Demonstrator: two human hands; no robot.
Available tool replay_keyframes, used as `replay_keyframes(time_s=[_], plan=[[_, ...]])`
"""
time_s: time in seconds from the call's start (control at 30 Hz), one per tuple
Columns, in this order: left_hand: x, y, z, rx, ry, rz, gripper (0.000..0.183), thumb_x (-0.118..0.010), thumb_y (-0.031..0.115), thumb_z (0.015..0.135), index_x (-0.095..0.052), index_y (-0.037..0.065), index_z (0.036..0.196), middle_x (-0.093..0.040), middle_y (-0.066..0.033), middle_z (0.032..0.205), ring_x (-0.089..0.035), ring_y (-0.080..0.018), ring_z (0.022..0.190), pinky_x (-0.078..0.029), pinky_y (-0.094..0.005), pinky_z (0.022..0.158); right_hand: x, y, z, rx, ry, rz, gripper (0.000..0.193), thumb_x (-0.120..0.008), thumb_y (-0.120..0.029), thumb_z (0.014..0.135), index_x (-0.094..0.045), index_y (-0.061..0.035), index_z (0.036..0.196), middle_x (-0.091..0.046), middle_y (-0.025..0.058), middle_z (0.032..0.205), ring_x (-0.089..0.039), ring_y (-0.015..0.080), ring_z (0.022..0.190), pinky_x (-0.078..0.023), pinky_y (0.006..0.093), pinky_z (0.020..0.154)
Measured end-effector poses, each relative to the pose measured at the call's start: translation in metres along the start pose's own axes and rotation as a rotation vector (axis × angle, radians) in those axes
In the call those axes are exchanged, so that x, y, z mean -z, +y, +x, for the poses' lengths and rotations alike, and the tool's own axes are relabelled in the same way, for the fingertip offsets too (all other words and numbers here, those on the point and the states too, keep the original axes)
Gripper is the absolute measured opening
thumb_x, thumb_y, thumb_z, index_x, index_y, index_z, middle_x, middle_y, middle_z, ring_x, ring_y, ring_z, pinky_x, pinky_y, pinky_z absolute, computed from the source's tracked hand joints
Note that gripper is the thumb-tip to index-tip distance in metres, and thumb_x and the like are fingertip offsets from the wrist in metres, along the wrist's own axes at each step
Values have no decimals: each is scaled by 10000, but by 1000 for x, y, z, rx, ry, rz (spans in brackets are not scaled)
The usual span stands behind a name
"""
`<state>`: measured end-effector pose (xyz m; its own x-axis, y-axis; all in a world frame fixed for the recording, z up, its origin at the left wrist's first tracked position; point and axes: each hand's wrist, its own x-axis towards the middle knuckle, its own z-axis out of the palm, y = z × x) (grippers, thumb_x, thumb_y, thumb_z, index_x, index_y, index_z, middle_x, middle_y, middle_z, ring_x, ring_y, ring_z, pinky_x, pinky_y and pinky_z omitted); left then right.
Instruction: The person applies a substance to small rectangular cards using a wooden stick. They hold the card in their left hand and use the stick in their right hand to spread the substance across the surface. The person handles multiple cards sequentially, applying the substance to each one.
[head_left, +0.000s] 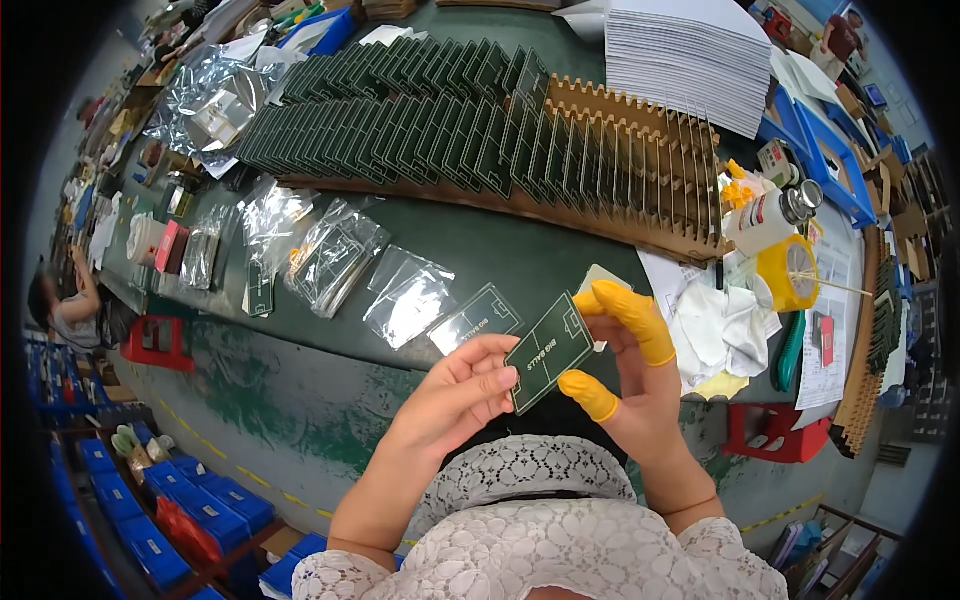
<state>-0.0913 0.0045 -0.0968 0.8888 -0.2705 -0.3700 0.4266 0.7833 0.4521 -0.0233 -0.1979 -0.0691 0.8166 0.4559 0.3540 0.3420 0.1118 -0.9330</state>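
My left hand [455, 392] pinches a thin dark green panel [548, 358] with pale printed lines by its left end, thumb on top. The panel is tilted in front of my body. At its right end is my right hand [640, 375], with yellow finger cots on thumb and forefinger spread apart. The forefinger is by the panel's upper corner, the thumb by its lower edge. A small pale piece [600, 274] shows behind these fingers; whether they hold it, I cannot tell. Beyond the panel, a similar one [478, 318] lies near the table's front edge.
A brown slotted rack [630, 225] holds rows of green panels [400, 140] across the table. Clear bags [410, 295] lie at left. On the right are crumpled white cloths [715, 325], a white bottle [765, 220] and a yellow container [787, 273]. A paper stack [685, 60] stands behind.
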Motion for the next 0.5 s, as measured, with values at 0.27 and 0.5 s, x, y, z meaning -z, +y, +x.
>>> replay_keyframes(time_s=[0.27, 0.5], plan=[[-8, -13, 0, 74, -20, -52, 255, -634, 85, 964, -569, 50, 1208, -606, -4, 871, -558, -87, 723, -429, -223, 719, 0, -2, 6, 47, 33, 22, 669, -762, -26, 837, -438, -17, 1422, -512, 134, 1383, -564, 269, 1270, -428, 410, 1060], [2, -18, 0, 18, -80, -129, 261, -639, 29, 952, -577, 71, 1202, -675, -33, 1055, -646, -98, 891, -532, -247, 768, 0, -5, 5, 3, 132, 218, 566, -685, 22, 897, -445, -12, 1408, -547, 151, 1358, -616, 291, 1206, -441, 385, 1052]])
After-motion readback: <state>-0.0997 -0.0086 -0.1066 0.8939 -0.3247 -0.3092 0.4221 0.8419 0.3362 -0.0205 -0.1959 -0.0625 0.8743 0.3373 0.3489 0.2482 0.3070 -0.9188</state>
